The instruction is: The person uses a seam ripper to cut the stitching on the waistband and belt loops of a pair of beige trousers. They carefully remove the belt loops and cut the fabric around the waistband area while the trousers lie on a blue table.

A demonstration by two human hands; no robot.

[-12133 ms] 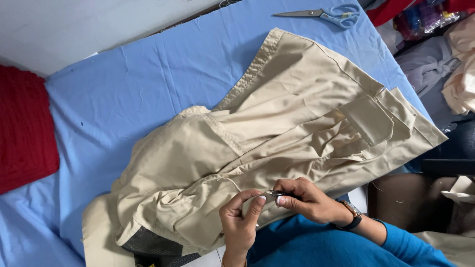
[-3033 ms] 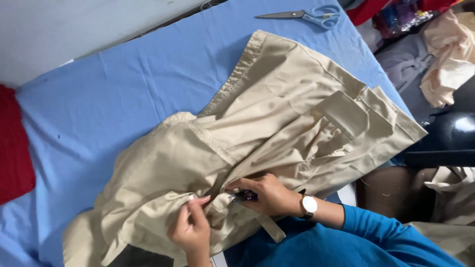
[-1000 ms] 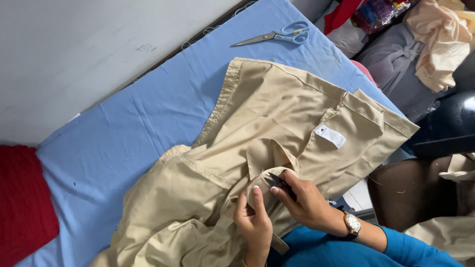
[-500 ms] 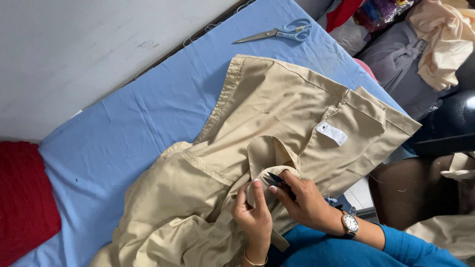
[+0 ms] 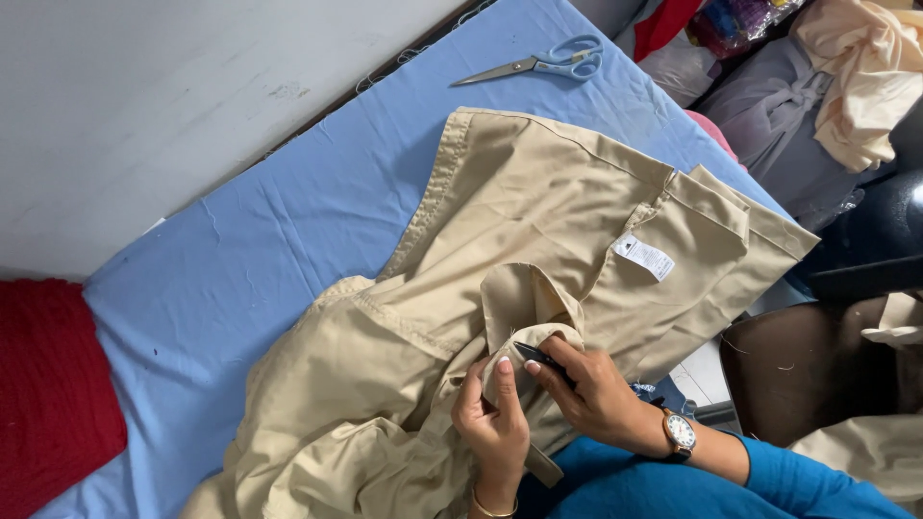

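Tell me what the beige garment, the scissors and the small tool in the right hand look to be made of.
Garment: woven cloth, likely cotton or a blend, matte; it creases softly and shows stitched hems.
Scissors: bright metal blades with light blue handles, probably plastic, smooth.
Tool in the right hand: dark and slim, perhaps metal or plastic; too small to tell.

I count one beige garment [image 5: 500, 317], one pair of scissors [image 5: 548, 65], one dark thread clipper [image 5: 543, 358], one white label [image 5: 644, 257], one wristwatch [image 5: 680, 432], two hands.
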